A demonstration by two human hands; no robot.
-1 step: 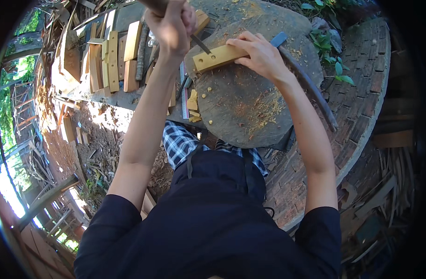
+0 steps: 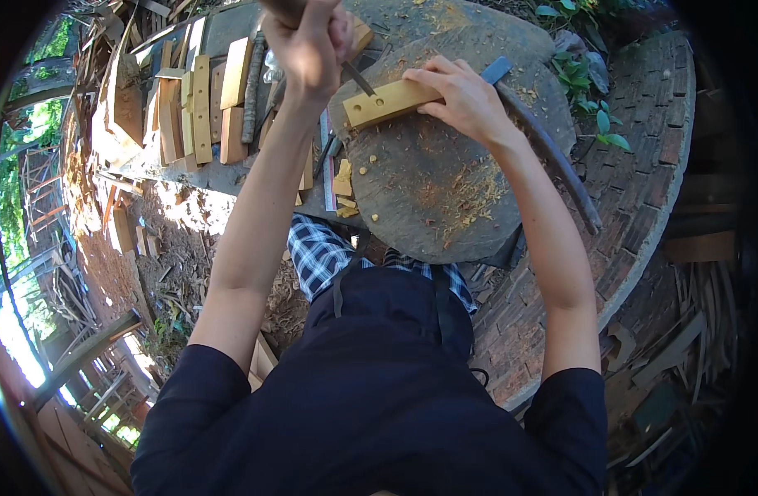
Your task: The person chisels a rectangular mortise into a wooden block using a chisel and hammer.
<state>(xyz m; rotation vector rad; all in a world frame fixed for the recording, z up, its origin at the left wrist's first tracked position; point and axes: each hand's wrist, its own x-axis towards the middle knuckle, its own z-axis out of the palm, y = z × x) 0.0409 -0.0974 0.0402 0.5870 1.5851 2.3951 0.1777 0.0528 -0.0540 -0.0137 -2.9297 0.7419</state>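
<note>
My left hand (image 2: 311,51) is closed around the thick wooden handle of a chisel-like tool (image 2: 360,79). Its thin dark metal shaft slants down to the right, and the tip meets one of two round holes in a yellowish wooden block (image 2: 393,101). That block lies on a broad chopping stump (image 2: 428,182) strewn with shavings. Over the block's right end my right hand (image 2: 463,97) is wrapped, fingers on top and thumb along the near side. Close to that hand, a hammer-like tool (image 2: 552,153) with a blue head and long dark handle lies across the stump's right side.
At the left, several wooden blocks (image 2: 201,107), some with holes, stand in a row on a dark surface. A ruler (image 2: 327,169) and yellow wood chips (image 2: 343,178) lie by the stump's left edge. Brick paving (image 2: 635,165) curves along the right, below a leafy plant (image 2: 602,124).
My left hand and the tool's handle have shifted very slightly to the right. The block and my right hand stay in place.
</note>
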